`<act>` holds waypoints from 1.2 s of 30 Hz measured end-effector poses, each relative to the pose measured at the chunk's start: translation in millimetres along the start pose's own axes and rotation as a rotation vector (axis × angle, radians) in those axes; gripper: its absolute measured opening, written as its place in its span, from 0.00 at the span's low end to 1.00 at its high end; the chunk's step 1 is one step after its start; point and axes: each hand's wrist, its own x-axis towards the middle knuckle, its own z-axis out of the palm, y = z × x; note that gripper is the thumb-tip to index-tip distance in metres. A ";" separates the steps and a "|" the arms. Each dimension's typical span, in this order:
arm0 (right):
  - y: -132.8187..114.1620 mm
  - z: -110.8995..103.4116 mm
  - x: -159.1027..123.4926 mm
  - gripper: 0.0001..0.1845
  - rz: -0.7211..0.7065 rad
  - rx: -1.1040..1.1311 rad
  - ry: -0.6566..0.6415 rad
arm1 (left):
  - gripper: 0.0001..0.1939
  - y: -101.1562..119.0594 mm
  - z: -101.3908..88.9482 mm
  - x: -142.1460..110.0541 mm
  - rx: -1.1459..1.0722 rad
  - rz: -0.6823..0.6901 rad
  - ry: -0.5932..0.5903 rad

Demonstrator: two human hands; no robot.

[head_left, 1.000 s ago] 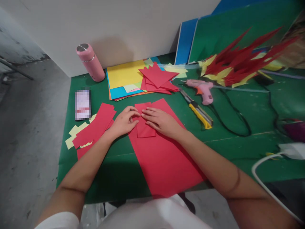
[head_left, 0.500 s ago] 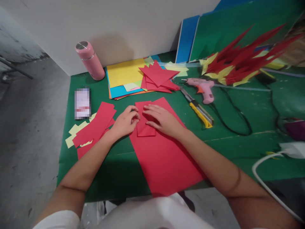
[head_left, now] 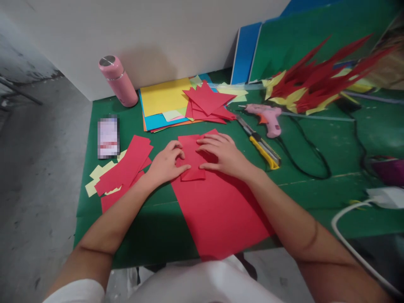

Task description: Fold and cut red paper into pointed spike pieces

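Observation:
A small red paper piece (head_left: pixel 192 159) lies on a large red sheet (head_left: pixel 217 210) on the green table (head_left: pixel 148 227). My left hand (head_left: pixel 166 165) rests at the piece's left edge, fingers curled, with the thumb pressing its lower part. My right hand (head_left: pixel 222 153) lies on the piece's right side, fingers spread and pressing it down. A pile of cut red strips (head_left: pixel 126 170) over pale yellow scraps sits just left of my left hand.
A pink bottle (head_left: pixel 116 80) and a phone (head_left: pixel 108 137) are at the left. Coloured sheets (head_left: pixel 164 101) with red triangles (head_left: pixel 208 103) lie behind. A yellow utility knife (head_left: pixel 261 147), pink glue gun (head_left: pixel 267 118), black cable, red-yellow paper spikes (head_left: pixel 315 84) and white cable (head_left: pixel 350 235) fill the right.
My right hand has slid a little to the right and up on the small red piece. My left thumb has moved onto its lower left part.

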 end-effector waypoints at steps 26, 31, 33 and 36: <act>-2.6 1.6 -2.7 0.25 0.089 0.046 -0.052 | 0.14 14.7 24.8 -6.0 0.219 0.313 0.030; -1.0 -5.1 -3.9 0.11 -0.060 0.028 0.039 | 0.21 7.5 25.7 -3.6 0.191 0.334 -0.009; 0.6 -8.5 -4.7 0.12 -0.094 0.006 0.080 | 0.21 5.8 25.8 -3.9 0.182 0.346 -0.004; 3.4 -11.3 -5.7 0.17 -0.084 0.002 0.068 | 0.22 5.9 25.4 -4.6 0.165 0.340 -0.008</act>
